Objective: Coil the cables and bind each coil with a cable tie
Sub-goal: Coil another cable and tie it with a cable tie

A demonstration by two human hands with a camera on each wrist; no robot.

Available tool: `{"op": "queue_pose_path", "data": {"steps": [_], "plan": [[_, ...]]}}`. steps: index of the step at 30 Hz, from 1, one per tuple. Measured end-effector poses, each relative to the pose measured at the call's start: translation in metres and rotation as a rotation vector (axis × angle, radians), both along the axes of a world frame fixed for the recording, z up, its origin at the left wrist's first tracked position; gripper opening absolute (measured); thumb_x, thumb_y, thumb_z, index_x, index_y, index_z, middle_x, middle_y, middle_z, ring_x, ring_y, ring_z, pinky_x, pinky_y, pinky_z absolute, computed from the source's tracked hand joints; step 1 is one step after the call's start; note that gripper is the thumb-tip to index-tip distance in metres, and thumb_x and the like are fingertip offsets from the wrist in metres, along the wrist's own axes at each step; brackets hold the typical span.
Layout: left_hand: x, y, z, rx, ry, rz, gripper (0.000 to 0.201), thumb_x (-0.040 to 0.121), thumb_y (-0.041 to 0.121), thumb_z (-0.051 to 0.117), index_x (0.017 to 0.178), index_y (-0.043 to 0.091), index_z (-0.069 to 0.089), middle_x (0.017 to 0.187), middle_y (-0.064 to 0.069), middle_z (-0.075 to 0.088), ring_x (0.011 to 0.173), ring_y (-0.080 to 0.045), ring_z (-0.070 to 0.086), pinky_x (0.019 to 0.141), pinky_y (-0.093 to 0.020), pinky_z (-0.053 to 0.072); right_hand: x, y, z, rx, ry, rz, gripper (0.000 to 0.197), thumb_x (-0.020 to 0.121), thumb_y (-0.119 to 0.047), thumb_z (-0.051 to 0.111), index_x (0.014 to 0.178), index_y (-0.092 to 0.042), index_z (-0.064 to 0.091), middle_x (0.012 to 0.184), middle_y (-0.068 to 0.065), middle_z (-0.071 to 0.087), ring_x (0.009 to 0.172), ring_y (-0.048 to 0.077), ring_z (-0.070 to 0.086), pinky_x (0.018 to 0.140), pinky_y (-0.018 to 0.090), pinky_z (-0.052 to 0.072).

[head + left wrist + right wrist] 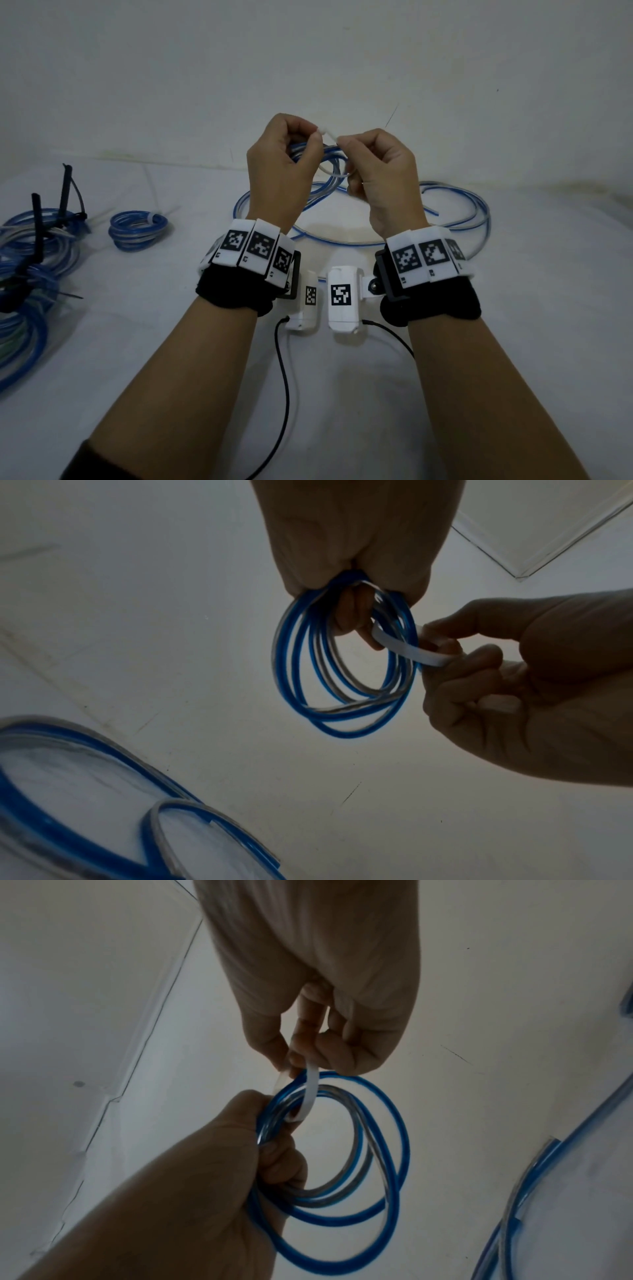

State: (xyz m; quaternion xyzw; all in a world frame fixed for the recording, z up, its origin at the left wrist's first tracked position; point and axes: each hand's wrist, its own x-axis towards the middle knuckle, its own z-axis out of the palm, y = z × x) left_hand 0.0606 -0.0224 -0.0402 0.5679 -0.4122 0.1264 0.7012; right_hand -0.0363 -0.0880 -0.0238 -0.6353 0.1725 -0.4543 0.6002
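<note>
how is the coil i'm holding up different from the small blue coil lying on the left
The held coil hangs in the air, gripped by the left hand; the small coil lies flat on the table. The held coil's white cable tie is a loose band pinched by the right hand; the small coil's looks cinched. Both are blue and clear cable.

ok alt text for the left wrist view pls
A left hand grips a small coil of blue and clear cable while the right hand pinches a white cable tie threaded through it. More loose cable lies below.
</note>
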Motion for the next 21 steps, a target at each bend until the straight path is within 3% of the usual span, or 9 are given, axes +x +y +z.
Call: {"op": "queue_pose_path", "data": {"steps": [9, 17, 21], "plan": [[-0.0006, -0.0006, -0.0013, -0.007, 0.014, 0.014, 0.003, 0.086, 0.009, 0.059, 0.089, 0.010, 0.057, 0.077, 0.016, 0.058, 0.069, 0.008, 0.059, 0.066, -0.008, 0.045, 0.0010, -0.0008, -0.0035, -0.081, -0.012, -0.040, 0.020, 0.085, -0.016, 0.068, 0.067, -0.014, 0.062, 0.050, -0.004, 0.048, 0.043, 0.012, 0.038, 0.044, 0.022, 0.035], [0.0006, -0.0013, -0.0013, 0.011, 0.005, 0.011, 0.004, 0.086, 0.010, 0.060, 0.087, 0.013, 0.058, 0.080, 0.015, 0.062, 0.075, 0.003, 0.064, 0.070, -0.011, 0.049, 0.0020, -0.0004, -0.0037, -0.097, -0.017, -0.090, 0.017, 0.086, -0.016, 0.068, 0.070, -0.013, 0.063, 0.060, 0.006, 0.053, 0.044, 0.011, 0.042, 0.044, 0.021, 0.037], [0.0005, 0.0001, -0.0013, 0.035, -0.016, 0.006, 0.002, 0.086, 0.011, 0.060, 0.087, 0.009, 0.060, 0.080, 0.008, 0.064, 0.074, 0.003, 0.064, 0.069, -0.010, 0.048, 0.0013, -0.0029, -0.0042, -0.120, 0.008, -0.106, 0.015, 0.086, -0.016, 0.068, 0.072, -0.012, 0.064, 0.059, 0.004, 0.054, 0.044, 0.009, 0.042, 0.044, 0.020, 0.037]]}}
